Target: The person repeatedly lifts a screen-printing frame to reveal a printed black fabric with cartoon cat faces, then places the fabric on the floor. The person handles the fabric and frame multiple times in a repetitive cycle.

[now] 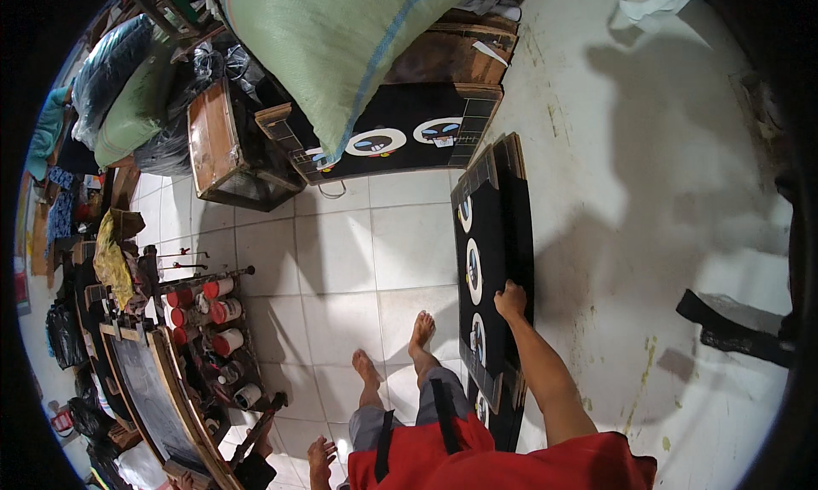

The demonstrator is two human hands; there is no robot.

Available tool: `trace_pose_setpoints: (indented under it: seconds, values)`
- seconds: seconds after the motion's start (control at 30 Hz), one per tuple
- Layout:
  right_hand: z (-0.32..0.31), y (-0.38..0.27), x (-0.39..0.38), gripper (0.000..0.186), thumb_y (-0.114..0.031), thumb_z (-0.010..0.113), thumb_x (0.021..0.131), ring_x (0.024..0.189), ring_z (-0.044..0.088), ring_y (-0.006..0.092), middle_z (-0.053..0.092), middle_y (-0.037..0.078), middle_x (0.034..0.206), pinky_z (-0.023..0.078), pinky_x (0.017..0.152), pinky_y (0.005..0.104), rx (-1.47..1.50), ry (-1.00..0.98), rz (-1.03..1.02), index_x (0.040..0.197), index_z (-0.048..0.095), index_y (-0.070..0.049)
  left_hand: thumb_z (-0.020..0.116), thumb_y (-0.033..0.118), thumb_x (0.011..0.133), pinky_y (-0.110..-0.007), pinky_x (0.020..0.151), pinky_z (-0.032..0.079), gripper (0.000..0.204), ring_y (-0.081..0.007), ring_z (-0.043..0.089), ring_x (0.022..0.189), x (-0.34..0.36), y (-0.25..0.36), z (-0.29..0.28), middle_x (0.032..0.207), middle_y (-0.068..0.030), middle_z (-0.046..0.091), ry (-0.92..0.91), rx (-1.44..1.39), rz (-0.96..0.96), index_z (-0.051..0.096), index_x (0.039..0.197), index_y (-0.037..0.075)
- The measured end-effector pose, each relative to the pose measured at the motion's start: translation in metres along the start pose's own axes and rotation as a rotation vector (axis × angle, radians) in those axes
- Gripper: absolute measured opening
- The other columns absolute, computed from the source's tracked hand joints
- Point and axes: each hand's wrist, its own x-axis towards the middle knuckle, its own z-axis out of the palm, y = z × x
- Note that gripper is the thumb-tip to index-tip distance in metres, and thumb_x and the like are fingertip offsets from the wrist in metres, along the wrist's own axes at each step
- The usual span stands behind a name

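Observation:
My right hand (510,300) is closed at the upper edge of a long black panel (470,319), its arm reaching forward. White ovals with small coloured cartoon prints run down the panel's face. It leans with other dark panels against the pale wall on the right. Low in the picture, beside my shorts, my left hand (321,454) hangs with its fingers apart and nothing in it. Ahead stands another black panel (400,145) with similar oval prints, partly covered by a big green woven sack (332,38).
On the left, a rack holds several red and white tubs (223,311) next to a wood-framed screen (145,383). A wooden box-like stand (213,145) sits near the far panel. Bulging bags (128,72) are piled far left. My bare feet (420,330) are on white floor tiles (332,251).

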Motion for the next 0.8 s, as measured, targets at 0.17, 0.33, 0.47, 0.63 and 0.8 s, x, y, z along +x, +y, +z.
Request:
trace_pose_setpoints:
  seconds: [0.17, 0.33, 0.47, 0.63, 0.8]
  values:
    - [0.004, 0.002, 0.045, 0.027, -0.016, 0.066, 0.073, 0.087, 0.063, 0.0396, 0.064, 0.022, 0.09, 0.052, 0.077, 0.0479, -0.016, 0.031, 0.039, 0.093, 0.061, 0.0, 0.052, 0.049, 0.089, -0.044, 0.077, 0.046, 0.059, -0.025, 0.062, 0.086, -0.001, -0.007, -0.001, 0.103, -0.015, 0.063, -0.011, 0.02, 0.014, 0.046, 0.123, 0.002]
    - [-0.003, 0.002, 0.053, 0.029, -0.016, 0.069, 0.071, 0.087, 0.063, 0.0405, 0.064, 0.022, 0.089, 0.052, 0.078, 0.0468, -0.025, 0.051, 0.053, 0.093, 0.061, 0.0, 0.052, 0.05, 0.089, -0.042, 0.075, 0.045, 0.058, -0.0235, 0.061, 0.084, -0.007, 0.007, 0.013, 0.1, -0.0131, 0.063, -0.02, 0.003, 0.026, 0.047, 0.121, 0.002]
    - [-0.007, 0.004, 0.049, 0.026, -0.014, 0.066, 0.073, 0.087, 0.063, 0.0415, 0.064, 0.024, 0.088, 0.052, 0.078, 0.0473, 0.052, 0.024, 0.081, 0.093, 0.06, 0.002, 0.051, 0.049, 0.089, -0.041, 0.074, 0.045, 0.056, -0.0227, 0.061, 0.084, -0.015, 0.018, 0.017, 0.098, -0.0121, 0.062, -0.016, 0.01, 0.066, 0.048, 0.12, 0.003]
    - [-0.004, 0.014, 0.049, 0.026, -0.015, 0.069, 0.071, 0.087, 0.063, 0.0407, 0.065, 0.024, 0.086, 0.052, 0.078, 0.0464, 0.047, 0.065, 0.125, 0.09, 0.06, 0.002, 0.05, 0.048, 0.09, -0.04, 0.073, 0.045, 0.054, -0.0226, 0.061, 0.083, -0.016, 0.021, 0.015, 0.096, -0.0116, 0.062, 0.012, 0.032, 0.026, 0.048, 0.119, 0.003]
    - [0.003, 0.021, 0.052, 0.026, -0.014, 0.072, 0.07, 0.087, 0.064, 0.0388, 0.065, 0.022, 0.087, 0.053, 0.078, 0.0456, 0.026, 0.055, 0.125, 0.088, 0.061, 0.001, 0.05, 0.047, 0.09, -0.039, 0.071, 0.045, 0.051, -0.0215, 0.061, 0.079, -0.015, 0.022, 0.015, 0.094, -0.0111, 0.062, 0.019, 0.001, 0.043, 0.049, 0.117, 0.003]
